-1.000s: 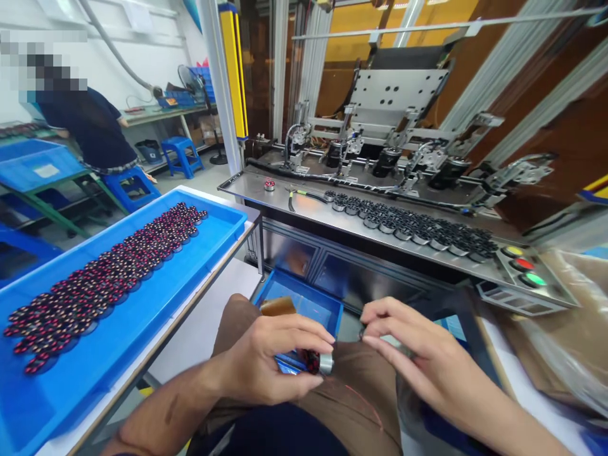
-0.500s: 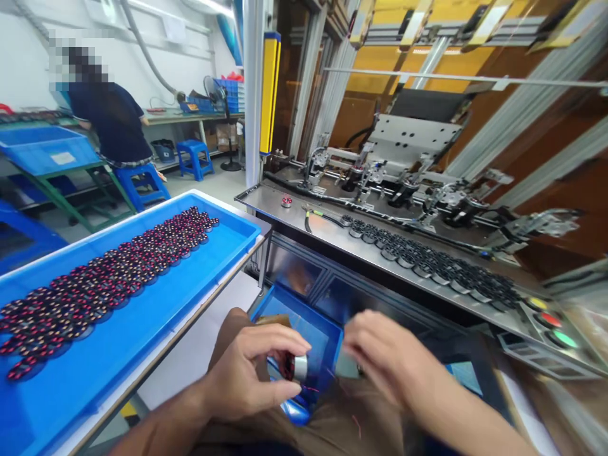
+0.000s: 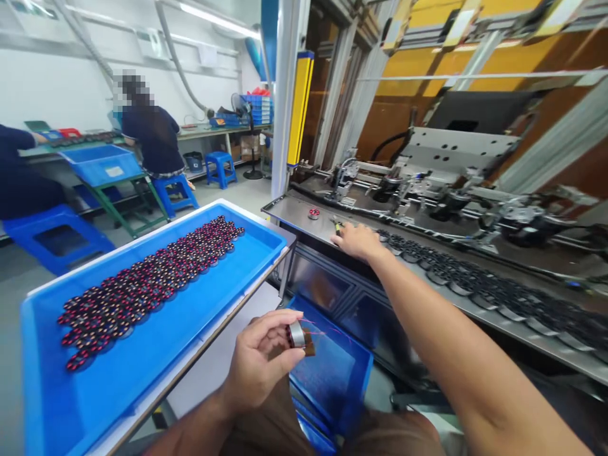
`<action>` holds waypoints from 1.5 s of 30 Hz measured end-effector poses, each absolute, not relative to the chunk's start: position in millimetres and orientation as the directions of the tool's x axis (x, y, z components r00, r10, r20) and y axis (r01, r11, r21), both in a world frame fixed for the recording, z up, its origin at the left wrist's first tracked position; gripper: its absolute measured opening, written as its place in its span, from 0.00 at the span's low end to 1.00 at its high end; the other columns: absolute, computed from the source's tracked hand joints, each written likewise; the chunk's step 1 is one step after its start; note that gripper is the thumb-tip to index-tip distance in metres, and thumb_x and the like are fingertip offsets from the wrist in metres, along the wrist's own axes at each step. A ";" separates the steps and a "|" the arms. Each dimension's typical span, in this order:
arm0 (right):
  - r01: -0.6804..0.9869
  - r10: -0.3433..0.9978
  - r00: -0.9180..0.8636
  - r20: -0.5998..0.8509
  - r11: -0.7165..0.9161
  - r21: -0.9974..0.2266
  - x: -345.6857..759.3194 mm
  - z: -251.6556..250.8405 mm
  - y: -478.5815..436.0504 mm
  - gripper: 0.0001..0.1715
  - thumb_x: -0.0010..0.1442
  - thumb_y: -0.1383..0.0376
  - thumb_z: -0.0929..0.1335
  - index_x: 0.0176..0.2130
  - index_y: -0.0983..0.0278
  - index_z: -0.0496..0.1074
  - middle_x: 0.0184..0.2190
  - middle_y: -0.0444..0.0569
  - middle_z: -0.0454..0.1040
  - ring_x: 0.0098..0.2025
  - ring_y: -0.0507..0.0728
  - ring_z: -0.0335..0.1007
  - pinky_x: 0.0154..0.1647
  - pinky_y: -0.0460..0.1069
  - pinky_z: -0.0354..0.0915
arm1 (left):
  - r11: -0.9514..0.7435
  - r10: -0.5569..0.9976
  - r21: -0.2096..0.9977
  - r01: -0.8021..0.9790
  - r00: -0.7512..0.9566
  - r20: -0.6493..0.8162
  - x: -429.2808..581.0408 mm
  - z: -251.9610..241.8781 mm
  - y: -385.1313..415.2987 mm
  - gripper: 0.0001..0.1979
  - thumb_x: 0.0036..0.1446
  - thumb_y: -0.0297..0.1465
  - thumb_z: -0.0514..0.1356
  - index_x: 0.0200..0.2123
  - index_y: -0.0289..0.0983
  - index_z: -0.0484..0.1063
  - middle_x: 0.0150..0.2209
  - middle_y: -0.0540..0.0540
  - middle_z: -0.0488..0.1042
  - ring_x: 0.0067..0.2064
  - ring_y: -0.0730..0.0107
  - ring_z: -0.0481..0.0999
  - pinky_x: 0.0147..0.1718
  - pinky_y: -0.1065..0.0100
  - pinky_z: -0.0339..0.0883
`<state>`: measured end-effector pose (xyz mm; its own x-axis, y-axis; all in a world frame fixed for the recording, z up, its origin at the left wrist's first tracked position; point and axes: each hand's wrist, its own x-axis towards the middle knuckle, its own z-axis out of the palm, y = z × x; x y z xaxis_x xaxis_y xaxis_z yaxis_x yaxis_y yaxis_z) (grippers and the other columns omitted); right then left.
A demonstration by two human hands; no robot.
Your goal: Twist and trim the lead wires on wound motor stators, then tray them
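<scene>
My left hand (image 3: 259, 354) grips a small round motor stator (image 3: 297, 334) between thumb and fingers. The part has a silver rim, and thin red wires trail from it to the right. Over at the metal bench, my right hand (image 3: 358, 240) has its fingers curled down on a pair of cutting pliers (image 3: 338, 228). Only part of the pliers shows, since the hand covers their handles. A single stator with red coils (image 3: 314, 214) sits on the bench just beyond the pliers.
A blue tray (image 3: 247, 266) on the left bears many red-and-black stators. Rows of black round parts (image 3: 456, 272) line the metal bench (image 3: 294, 212) before a machine. Below lies a blue bin (image 3: 354, 373). Two people sit at the back left, near blue stools (image 3: 221, 168).
My right hand has gone from above my lap forward to the pliers on the bench. My left hand still holds the stator. The view has swung left.
</scene>
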<state>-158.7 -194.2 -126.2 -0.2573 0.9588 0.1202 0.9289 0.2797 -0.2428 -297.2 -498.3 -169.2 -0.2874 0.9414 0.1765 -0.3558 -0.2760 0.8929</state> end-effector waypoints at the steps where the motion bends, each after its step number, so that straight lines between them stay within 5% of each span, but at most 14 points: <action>1: 0.925 0.958 -0.259 0.120 0.282 -0.255 -155.8 -128.5 -193.1 0.22 0.64 0.57 0.70 0.53 0.65 0.70 0.56 0.54 0.69 0.56 0.64 0.67 0.57 0.66 0.65 | -0.269 0.941 0.892 -0.364 -0.298 0.162 -297.6 -169.1 -497.3 0.18 0.46 0.25 0.73 0.43 0.36 0.80 0.49 0.39 0.79 0.43 0.62 0.82 0.44 0.66 0.78; 10: 0.717 0.912 -0.357 0.203 0.407 -0.567 -120.2 -113.9 -202.0 0.14 0.67 0.58 0.68 0.46 0.67 0.72 0.46 0.49 0.74 0.45 0.58 0.73 0.46 0.55 0.72 | -0.198 0.971 0.895 -0.399 -0.207 0.123 -289.7 -163.7 -498.0 0.18 0.48 0.28 0.72 0.44 0.35 0.78 0.48 0.38 0.79 0.40 0.64 0.82 0.43 0.66 0.78; 16: 0.337 0.902 -0.388 0.187 0.328 -0.882 -85.5 -92.6 -262.3 0.26 0.71 0.50 0.55 0.44 0.63 0.72 0.34 0.51 0.77 0.32 0.57 0.77 0.33 0.54 0.74 | -0.185 0.979 0.901 -0.392 -0.153 0.134 -285.3 -161.2 -506.3 0.19 0.49 0.28 0.72 0.46 0.36 0.78 0.49 0.39 0.79 0.43 0.64 0.81 0.45 0.65 0.76; 19: 0.178 0.886 -0.428 0.181 0.279 -0.944 -58.8 -120.3 -348.2 0.26 0.65 0.45 0.62 0.51 0.59 0.71 0.42 0.53 0.78 0.34 0.60 0.78 0.33 0.55 0.75 | -0.172 0.983 0.901 -0.399 -0.133 0.129 -280.0 -161.5 -508.6 0.19 0.49 0.27 0.72 0.46 0.36 0.78 0.49 0.39 0.79 0.44 0.64 0.81 0.46 0.67 0.75; 21: 0.116 0.870 -0.483 0.100 0.176 -0.977 -44.2 -151.3 -415.4 0.32 0.57 0.50 0.72 0.57 0.58 0.68 0.42 0.52 0.78 0.36 0.60 0.79 0.35 0.53 0.76 | -0.148 0.988 0.909 -0.390 -0.108 0.115 -274.4 -161.5 -508.9 0.19 0.49 0.27 0.71 0.46 0.36 0.78 0.49 0.39 0.79 0.44 0.64 0.81 0.45 0.67 0.75; 24: 0.141 0.918 -0.388 0.079 0.144 -0.980 -32.4 -194.3 -500.6 0.29 0.60 0.59 0.72 0.60 0.56 0.67 0.45 0.53 0.79 0.41 0.59 0.80 0.41 0.51 0.77 | -0.119 0.993 0.921 -0.370 -0.053 0.107 -262.2 -160.9 -507.0 0.19 0.50 0.27 0.71 0.46 0.35 0.78 0.49 0.38 0.79 0.45 0.63 0.81 0.45 0.66 0.76; 27: 0.185 0.901 -0.389 0.193 0.282 -0.942 -28.3 -212.9 -545.2 0.31 0.63 0.65 0.68 0.64 0.56 0.63 0.45 0.55 0.79 0.39 0.59 0.81 0.42 0.50 0.77 | -0.129 0.990 0.920 -0.369 0.007 0.141 -246.3 -159.8 -504.1 0.18 0.50 0.27 0.71 0.46 0.36 0.77 0.49 0.38 0.79 0.45 0.62 0.81 0.46 0.65 0.76; 33: 0.388 0.802 -0.414 0.431 0.584 -0.714 -21.3 -200.7 -551.3 0.40 0.58 0.70 0.66 0.68 0.59 0.58 0.60 0.56 0.70 0.61 0.67 0.68 0.59 0.60 0.68 | -0.126 0.981 0.920 -0.371 0.093 0.171 -225.5 -156.7 -507.3 0.18 0.51 0.27 0.70 0.47 0.37 0.77 0.50 0.39 0.79 0.47 0.62 0.80 0.50 0.64 0.74; 45: 0.415 0.698 -0.436 0.567 0.716 -0.562 -30.8 -202.9 -541.1 0.40 0.59 0.71 0.66 0.68 0.58 0.57 0.54 0.55 0.76 0.52 0.66 0.76 0.52 0.56 0.75 | -0.143 0.983 0.929 -0.342 0.063 0.174 -232.0 -149.6 -516.1 0.19 0.51 0.29 0.71 0.47 0.36 0.78 0.47 0.39 0.79 0.42 0.66 0.80 0.46 0.67 0.73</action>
<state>-30.8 -541.1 -202.9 -0.4362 0.6983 0.5675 0.4149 0.7157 -0.5618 -232.0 -516.1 -149.6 0.0634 0.9827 0.1741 -0.3416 -0.1425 0.9290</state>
